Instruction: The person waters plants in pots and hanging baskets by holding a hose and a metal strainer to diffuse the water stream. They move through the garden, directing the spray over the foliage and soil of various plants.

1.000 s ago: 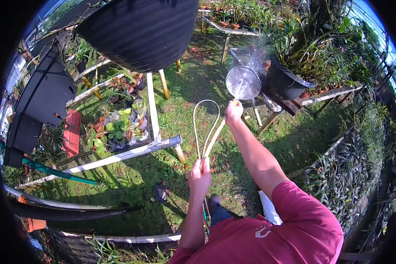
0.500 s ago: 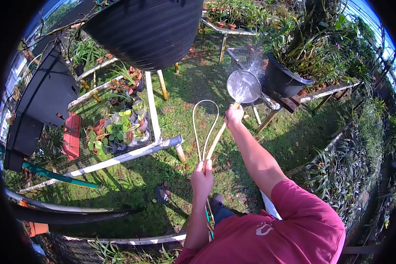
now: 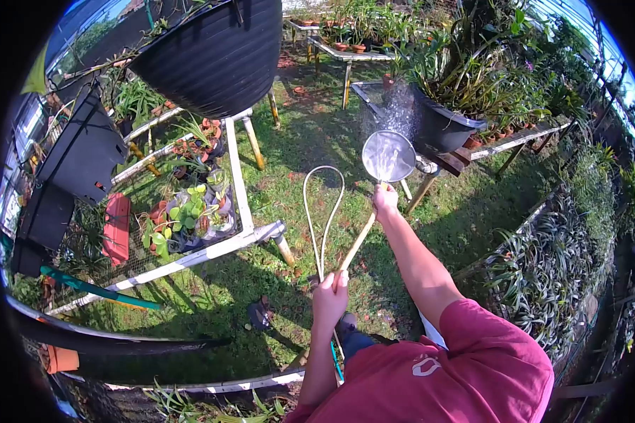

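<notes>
Right hand (image 3: 385, 202): closed on the watering wand (image 3: 360, 240) just below its round spray head (image 3: 389, 156).
Left hand (image 3: 329, 299): wrapped around the wand's lower end and the looped hose (image 3: 322, 211).
Spray: directed at the black pot (image 3: 441, 127) on the bench edge.

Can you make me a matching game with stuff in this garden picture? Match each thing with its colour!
Things:
1. hanging pot
2. shirt sleeve
3. hose loop
4. long planter

Colours:
a. red
b. pale cream
c. black
d. dark pink

Pairs: 1-c, 2-d, 3-b, 4-a
</notes>
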{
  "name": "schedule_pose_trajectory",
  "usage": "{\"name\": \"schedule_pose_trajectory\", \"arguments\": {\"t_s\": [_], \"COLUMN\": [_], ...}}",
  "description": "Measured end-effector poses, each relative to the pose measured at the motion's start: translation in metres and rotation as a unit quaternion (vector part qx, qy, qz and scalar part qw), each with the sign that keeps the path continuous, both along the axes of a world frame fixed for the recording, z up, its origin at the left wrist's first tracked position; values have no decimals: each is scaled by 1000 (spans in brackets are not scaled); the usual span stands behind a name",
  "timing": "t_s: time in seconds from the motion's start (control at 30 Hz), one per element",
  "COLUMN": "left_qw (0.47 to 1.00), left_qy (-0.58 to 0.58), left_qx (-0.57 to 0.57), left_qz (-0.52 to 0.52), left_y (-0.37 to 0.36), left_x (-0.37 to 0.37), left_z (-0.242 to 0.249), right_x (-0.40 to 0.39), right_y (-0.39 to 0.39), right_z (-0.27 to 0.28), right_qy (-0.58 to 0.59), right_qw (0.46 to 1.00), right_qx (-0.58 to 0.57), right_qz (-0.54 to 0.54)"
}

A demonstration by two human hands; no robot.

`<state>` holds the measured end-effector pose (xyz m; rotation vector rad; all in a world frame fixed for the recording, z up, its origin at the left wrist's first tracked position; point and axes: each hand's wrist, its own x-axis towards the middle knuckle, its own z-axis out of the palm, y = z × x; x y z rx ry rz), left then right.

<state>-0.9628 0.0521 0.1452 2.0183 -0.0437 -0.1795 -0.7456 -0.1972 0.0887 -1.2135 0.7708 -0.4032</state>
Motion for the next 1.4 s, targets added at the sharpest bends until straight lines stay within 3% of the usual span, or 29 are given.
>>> {"name": "schedule_pose_trajectory", "arguments": {"t_s": [0.13,0.17,0.27,0.43,0.67,0.7,0.8,0.83,0.97,1.1,1.4], "left_qw": [997,996,994,981,971,970,972,971,972,975,974], "left_qy": [-30,-8,5,-97,-77,-97,-68,-107,-127,-147,-200], "left_qx": [-56,-51,29,-23,34,-10,31,15,105,93,-20], "left_qz": [-47,-79,-107,-165,-225,-224,-224,-213,-168,-135,-107], "left_y": [-32,-39,-74,-148,-261,-271,-286,-288,-281,-295,-325], "left_x": [-36,-44,-81,-149,-282,-299,-339,-350,-376,-401,-462], "left_z": [-10,-14,26,13,28,30,56,55,82,130,160], "right_x": [-63,-79,-136,-229,-360,-374,-408,-415,-426,-413,-463], "right_y": [-53,-72,-111,-200,-314,-320,-326,-324,-308,-316,-315], "right_z": [-3,-7,12,23,10,20,55,63,96,133,295], "right_qy": [16,-26,-46,-65,-62,-77,-90,-92,-188,-231,-339], "right_qw": [1000,999,995,997,998,997,991,989,976,964,926], "right_qx": [-7,6,23,7,10,9,17,12,70,47,-56], "right_qz": [-14,-22,-91,-43,-18,1,94,111,81,126,155]}}
